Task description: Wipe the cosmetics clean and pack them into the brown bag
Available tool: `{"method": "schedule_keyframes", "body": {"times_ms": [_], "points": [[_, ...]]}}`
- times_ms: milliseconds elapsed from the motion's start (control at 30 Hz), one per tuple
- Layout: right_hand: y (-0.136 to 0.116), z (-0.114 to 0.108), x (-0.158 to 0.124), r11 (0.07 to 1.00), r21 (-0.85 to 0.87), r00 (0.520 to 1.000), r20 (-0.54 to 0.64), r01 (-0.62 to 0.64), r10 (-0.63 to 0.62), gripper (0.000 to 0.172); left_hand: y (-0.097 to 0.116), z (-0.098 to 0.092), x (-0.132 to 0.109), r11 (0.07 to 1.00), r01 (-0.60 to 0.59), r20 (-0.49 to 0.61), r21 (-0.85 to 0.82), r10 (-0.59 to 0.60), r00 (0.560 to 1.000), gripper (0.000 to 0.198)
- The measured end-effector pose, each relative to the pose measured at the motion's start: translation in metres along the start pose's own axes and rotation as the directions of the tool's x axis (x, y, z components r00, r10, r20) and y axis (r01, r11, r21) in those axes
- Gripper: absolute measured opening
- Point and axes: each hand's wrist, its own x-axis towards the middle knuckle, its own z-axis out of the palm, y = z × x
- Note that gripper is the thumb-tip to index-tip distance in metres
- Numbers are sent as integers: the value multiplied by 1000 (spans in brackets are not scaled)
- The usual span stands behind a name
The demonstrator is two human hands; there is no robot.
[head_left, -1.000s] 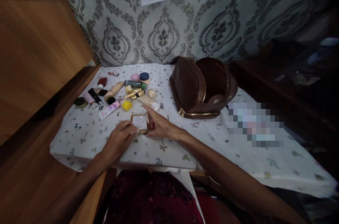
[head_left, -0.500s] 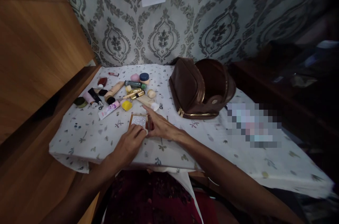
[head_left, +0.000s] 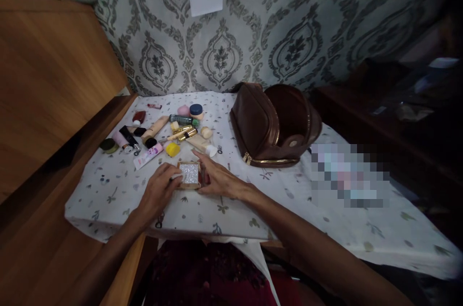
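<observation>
A square compact with a silver glitter top and gold-coloured edges lies near the table's front edge. My right hand grips its right side, thumb and fingers around that edge. At its left edge, my left hand is closed, fingers together, on a small white wipe that touches the compact; most of the wipe is hidden by the fingers. Just beyond lie a yellow item, a white-and-pink tube and a beige tube with a white cap.
An open brown leather cosmetic bag stands at the back right. Several cosmetics lie at the left, among them a dark green bottle and a blue-lidded jar. A wooden cabinet borders the left side; a blurred patch covers something at right.
My left hand has slid left with the wipe, from the compact's lower right to its left edge, uncovering more glitter surface. My right hand still grips the compact. The view has tilted slightly.
</observation>
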Motion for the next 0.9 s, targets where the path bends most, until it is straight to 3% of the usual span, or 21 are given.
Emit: {"method": "schedule_keyframes", "body": {"times_ms": [167,300,400,500,633,900], "points": [[0,-1,1,992,-83,996,7,91,-91,92,-25,0,22,953,213,-28,-214,-224,974,19],[2,0,2,988,-98,993,40,116,-112,74,-35,5,31,928,254,-20,-273,-270,963,24],[4,3,3,994,14,994,7,106,-106,63,-34,4,27,910,275,-9,-309,-292,956,26],[2,6,5,967,246,998,-38,57,-49,51,-28,-2,20,891,303,-23,-338,-329,944,28],[-5,8,7,882,463,995,6,-90,98,58,-14,-9,16,854,337,-86,-396,-400,912,30],[-3,13,9,910,395,972,-134,-126,193,67,12,-6,16,834,299,-169,-464,-415,894,30]]}}
